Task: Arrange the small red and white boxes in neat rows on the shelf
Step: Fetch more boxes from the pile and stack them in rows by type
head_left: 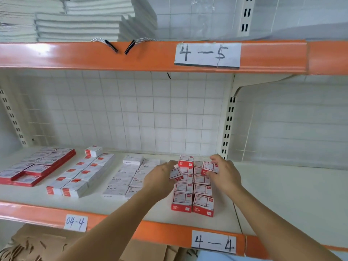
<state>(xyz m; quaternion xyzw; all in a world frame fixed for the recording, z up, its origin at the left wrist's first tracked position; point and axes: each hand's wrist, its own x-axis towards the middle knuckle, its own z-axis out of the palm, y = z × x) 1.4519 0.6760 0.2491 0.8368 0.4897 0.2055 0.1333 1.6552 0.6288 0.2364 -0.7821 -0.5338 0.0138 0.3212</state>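
left hand (160,178): one small red and white box (176,174) is pinched, tilted, beside the rows.
right hand (225,173): second box (209,167) is gripped above the rows.
rows (194,193): two columns on shelf (282,194).
white boxes (124,182): "STAPLES" printed.
labels: "4—4" (213,242), "04-4" (75,222), "4—5" (207,54).

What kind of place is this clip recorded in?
Probably a stationery stockroom or warehouse. The metal shelf has orange edges with handwritten bin labels such as "4-5", small boxes of one product lie in rows, and white stacks sit on the shelf above.
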